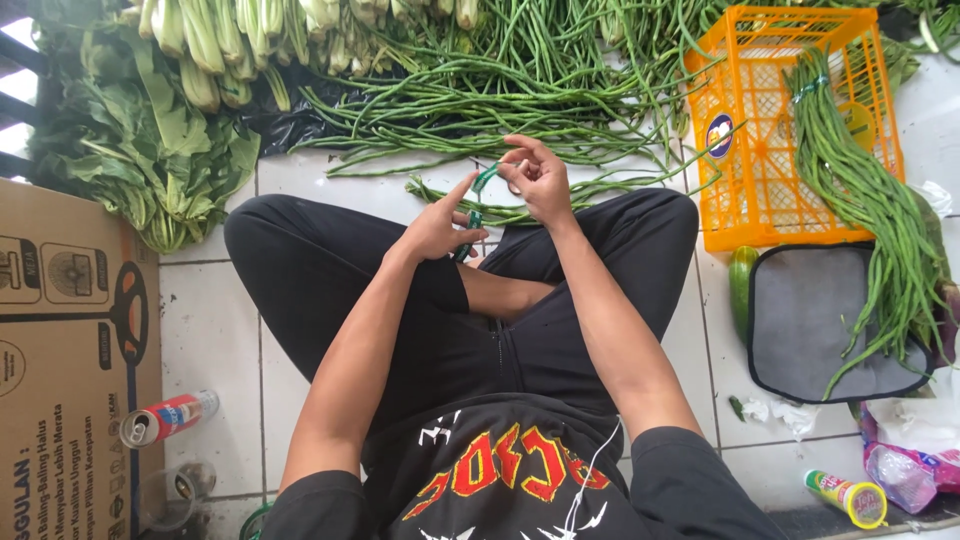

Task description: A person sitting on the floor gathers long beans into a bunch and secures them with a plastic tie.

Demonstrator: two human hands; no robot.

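Note:
I sit cross-legged on a white tiled floor (210,330). My left hand (438,228) and my right hand (535,180) meet above my knees, both pinching a green tie strip (480,195) stretched between them. Just beyond my hands lies a small bunch of long green beans (600,190). A big heap of loose long beans (500,90) spreads across the floor further out.
An orange plastic crate (760,130) at the right holds a tied bean bundle (860,190) that trails over a grey mat (810,320). Leafy greens (150,130) lie at the left. A cardboard box (70,350), a can (165,417) and a small tube (848,496) lie near.

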